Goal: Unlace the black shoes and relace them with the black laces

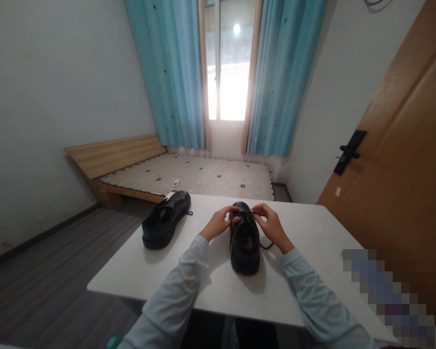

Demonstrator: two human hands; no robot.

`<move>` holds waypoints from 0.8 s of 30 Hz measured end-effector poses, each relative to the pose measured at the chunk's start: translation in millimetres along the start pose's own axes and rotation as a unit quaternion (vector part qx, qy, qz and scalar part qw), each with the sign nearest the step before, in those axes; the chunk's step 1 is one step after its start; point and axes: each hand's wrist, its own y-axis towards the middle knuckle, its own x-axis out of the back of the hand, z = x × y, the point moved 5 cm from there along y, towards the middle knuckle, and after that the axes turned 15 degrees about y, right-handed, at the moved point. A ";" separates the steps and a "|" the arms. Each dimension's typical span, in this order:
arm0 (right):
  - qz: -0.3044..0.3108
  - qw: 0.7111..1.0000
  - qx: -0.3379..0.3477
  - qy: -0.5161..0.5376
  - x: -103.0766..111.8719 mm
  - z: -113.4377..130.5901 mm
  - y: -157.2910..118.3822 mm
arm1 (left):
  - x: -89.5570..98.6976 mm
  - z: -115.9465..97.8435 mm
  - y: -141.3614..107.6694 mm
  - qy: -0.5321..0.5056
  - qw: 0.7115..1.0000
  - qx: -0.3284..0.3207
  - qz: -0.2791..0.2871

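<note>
A black lace-up shoe (pixel 245 261) stands on the white table (pixel 210 300), its toe pointing away from me and its heel towards me. My left hand (pixel 220 223) is at the left side of the lacing, thumb and forefinger closed on the shoelace. On the other side, my right hand (pixel 271 223) pinches the lace near the top of the shoe. A loose lace end (pixel 267 246) curves out below my right hand. The second black shoe (pixel 162 228) sits apart at the table's left edge, with a bit of lace sticking out on its right.
Behind the table is a low wooden bed with a patterned mattress (pixel 218 172) and a small white remote-like object (pixel 176 182) on it. A wooden door (pixel 396 160) with a black handle is to the right. Blue curtains (pixel 178 72) flank the window.
</note>
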 end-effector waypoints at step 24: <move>-0.046 0.994 -0.004 -0.099 25.0 -16.6 5.5 | 2.1 2.2 -0.2 0.032 0.999 -0.008 -0.016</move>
